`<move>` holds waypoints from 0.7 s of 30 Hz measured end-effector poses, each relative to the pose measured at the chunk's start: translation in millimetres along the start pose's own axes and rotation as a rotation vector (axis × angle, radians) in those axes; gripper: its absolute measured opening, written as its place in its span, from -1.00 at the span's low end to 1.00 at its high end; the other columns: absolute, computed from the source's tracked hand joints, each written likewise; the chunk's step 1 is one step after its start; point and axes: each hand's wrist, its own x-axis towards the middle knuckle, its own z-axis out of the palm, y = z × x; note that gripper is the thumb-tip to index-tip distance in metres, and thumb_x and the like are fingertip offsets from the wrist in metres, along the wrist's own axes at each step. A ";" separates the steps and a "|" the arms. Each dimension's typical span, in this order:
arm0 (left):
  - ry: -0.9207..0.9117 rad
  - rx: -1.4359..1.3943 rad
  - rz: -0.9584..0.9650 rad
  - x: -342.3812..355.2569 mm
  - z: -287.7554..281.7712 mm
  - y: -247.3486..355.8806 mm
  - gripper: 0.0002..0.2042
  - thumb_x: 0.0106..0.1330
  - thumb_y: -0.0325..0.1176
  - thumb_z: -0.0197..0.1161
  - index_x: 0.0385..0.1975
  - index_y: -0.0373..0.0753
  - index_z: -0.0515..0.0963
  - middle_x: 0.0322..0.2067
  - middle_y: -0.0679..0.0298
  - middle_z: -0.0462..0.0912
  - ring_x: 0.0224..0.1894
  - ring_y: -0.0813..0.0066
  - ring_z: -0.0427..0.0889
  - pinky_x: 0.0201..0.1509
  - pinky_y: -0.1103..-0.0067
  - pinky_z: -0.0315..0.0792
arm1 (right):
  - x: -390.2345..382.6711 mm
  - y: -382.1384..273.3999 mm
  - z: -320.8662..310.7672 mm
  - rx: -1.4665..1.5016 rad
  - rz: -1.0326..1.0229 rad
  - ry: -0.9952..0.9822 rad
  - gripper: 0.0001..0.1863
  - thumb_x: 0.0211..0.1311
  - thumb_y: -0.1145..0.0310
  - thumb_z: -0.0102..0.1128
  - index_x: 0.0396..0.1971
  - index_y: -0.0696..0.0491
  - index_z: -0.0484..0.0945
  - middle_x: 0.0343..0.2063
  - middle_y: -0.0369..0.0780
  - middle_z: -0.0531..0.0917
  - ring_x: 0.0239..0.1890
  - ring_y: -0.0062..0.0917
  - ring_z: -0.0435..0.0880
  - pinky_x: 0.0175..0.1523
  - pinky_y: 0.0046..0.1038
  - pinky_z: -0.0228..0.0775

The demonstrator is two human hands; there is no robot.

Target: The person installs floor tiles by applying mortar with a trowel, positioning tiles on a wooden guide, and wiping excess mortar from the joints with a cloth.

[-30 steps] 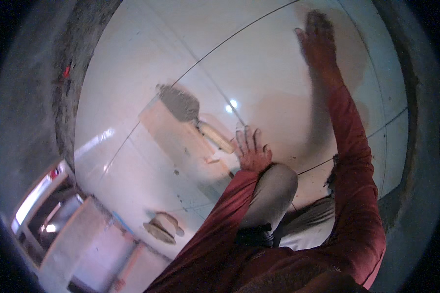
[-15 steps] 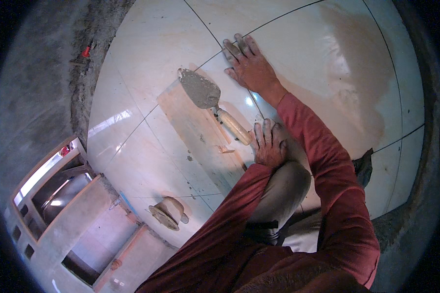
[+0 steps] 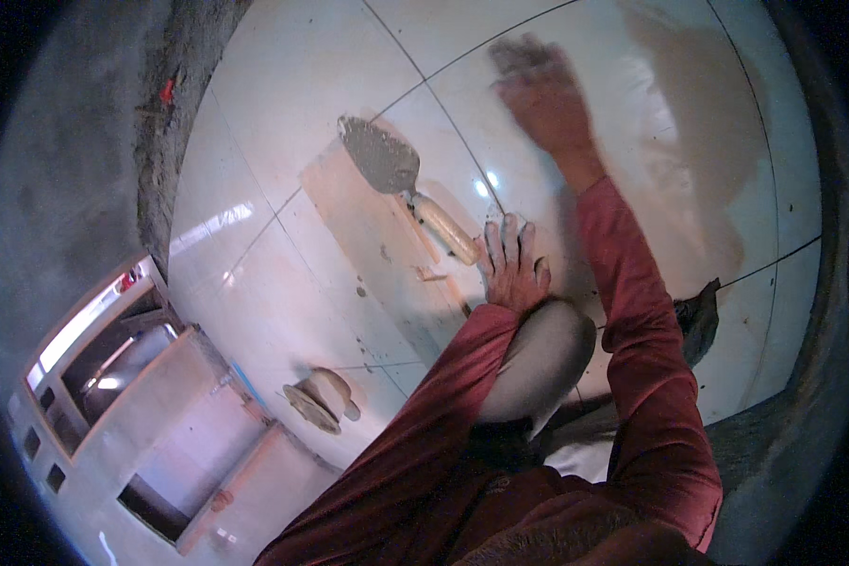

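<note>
My left hand [image 3: 516, 271] rests flat on a pale glossy floor tile [image 3: 528, 198], fingers spread, close to a tile joint and beside my knee. Its fingertips lie near the end of a trowel's wooden handle. The trowel [image 3: 381, 157], its blade coated in grey mortar, lies across a long flat wooden board [image 3: 335, 203]; neither hand grips it. Farther out, my right hand [image 3: 542, 99] is over the large tile to the right of the joint. Motion smears its fingers, so their shape and any contact with the tile cannot be made out.
A dusty round tool with a curved handle [image 3: 313, 401] sits on the tiles at lower left. Dark cloth [image 3: 698, 325] lies right of my right arm. Rough cement floor [image 3: 75, 123] borders the tiles, with a small red object [image 3: 167, 91] near that edge. A concrete structure [image 3: 160, 406] stands lower left.
My right hand has left the tile joint, where its fingers lay spread, and moved right and slightly farther away. My left hand stays on the tile; the view has shifted slightly.
</note>
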 end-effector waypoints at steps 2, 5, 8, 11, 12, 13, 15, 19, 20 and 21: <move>0.005 -0.005 0.002 0.3 -1.6 0.8 -0.36 0.35 -0.07 0.12 0.41 -0.22 0.35 0.51 -0.08 0.12 0.53 -0.31 0.04 0.55 -0.15 -0.16 | -2.5 39.9 -7.6 -0.225 0.047 0.034 -0.45 0.49 0.02 0.05 0.40 -0.16 0.42 0.40 -0.31 0.44 0.46 -0.20 0.33 0.56 -0.06 0.03; 0.014 0.012 0.010 2.6 -2.5 0.5 -0.35 0.32 -0.06 0.16 0.41 -0.18 0.35 0.51 -0.05 0.11 0.53 -0.28 0.03 0.54 -0.12 -0.12 | 8.8 38.8 -32.2 -0.260 0.148 0.195 -0.43 0.44 0.01 0.12 0.30 0.03 0.48 0.35 -0.12 0.47 0.41 -0.06 0.37 0.52 -0.04 0.11; 0.014 -0.007 -0.006 -2.5 -0.1 0.1 -0.36 0.31 -0.06 0.17 0.39 -0.18 0.37 0.51 -0.04 0.13 0.53 -0.27 0.04 0.53 -0.12 -0.10 | 36.1 -21.9 -74.8 -0.131 0.073 0.290 -0.36 0.45 0.00 0.09 0.32 0.17 0.42 0.33 0.03 0.45 0.43 -0.02 0.33 0.53 -0.06 0.08; 0.006 -0.002 -0.017 -3.4 2.7 0.5 -0.35 0.30 -0.05 0.18 0.38 -0.18 0.39 0.50 -0.04 0.13 0.52 -0.27 0.06 0.53 -0.14 -0.08 | 47.4 -58.2 -60.1 0.005 -0.061 0.198 -0.34 0.45 -0.04 0.10 0.37 0.08 0.40 0.38 -0.02 0.41 0.46 -0.07 0.31 0.55 -0.02 0.05; 0.015 0.000 -0.012 -1.4 3.0 2.3 -0.35 0.29 -0.05 0.19 0.38 -0.18 0.39 0.50 -0.05 0.13 0.52 -0.27 0.06 0.53 -0.14 -0.07 | 39.8 -55.8 -40.9 -0.022 -0.066 0.128 -0.33 0.45 -0.05 0.08 0.38 0.09 0.39 0.38 -0.02 0.41 0.46 -0.08 0.30 0.56 -0.02 0.02; 0.021 -0.007 0.009 3.8 3.8 2.5 -0.35 0.29 -0.05 0.20 0.38 -0.18 0.40 0.50 -0.05 0.14 0.52 -0.27 0.07 0.53 -0.15 -0.06 | 26.6 -43.1 -16.8 -0.063 -0.057 0.058 -0.32 0.46 -0.06 0.06 0.39 0.11 0.38 0.39 -0.02 0.40 0.47 -0.09 0.29 0.57 -0.03 0.00; 0.000 -0.020 -0.017 11.3 3.9 -3.5 -0.33 0.27 -0.06 0.21 0.39 -0.19 0.38 0.50 -0.05 0.15 0.52 -0.30 0.07 0.51 -0.21 -0.08 | 21.6 -32.2 5.7 -0.098 -0.090 0.006 -0.28 0.47 -0.10 0.01 0.39 0.15 0.36 0.41 -0.03 0.38 0.49 -0.12 0.25 0.60 -0.05 -0.09; -0.015 -0.069 -0.024 5.4 -2.5 0.3 -0.33 0.27 -0.07 0.24 0.39 -0.18 0.38 0.49 -0.05 0.15 0.51 -0.30 0.07 0.51 -0.20 -0.07 | 18.0 -40.5 17.1 0.033 -0.084 0.071 -0.28 0.46 -0.09 0.04 0.38 0.17 0.38 0.40 -0.01 0.38 0.50 -0.08 0.22 0.61 -0.05 -0.09; -0.026 -0.055 -0.019 7.1 -2.3 -0.4 -0.34 0.28 -0.07 0.24 0.39 -0.17 0.38 0.49 -0.05 0.14 0.51 -0.29 0.08 0.51 -0.19 -0.06 | 20.5 -38.8 19.1 0.025 -0.051 0.074 -0.28 0.46 -0.09 0.05 0.37 0.17 0.37 0.40 -0.01 0.38 0.50 -0.07 0.22 0.61 -0.05 -0.08; -0.014 -0.030 -0.037 -1.3 3.2 -3.9 -0.35 0.29 -0.10 0.25 0.39 -0.17 0.37 0.49 -0.04 0.13 0.52 -0.28 0.05 0.51 -0.19 -0.07 | 29.5 -58.7 8.1 0.049 -0.024 0.065 -0.28 0.46 -0.09 0.05 0.37 0.18 0.37 0.40 -0.01 0.39 0.50 -0.06 0.22 0.61 -0.04 -0.08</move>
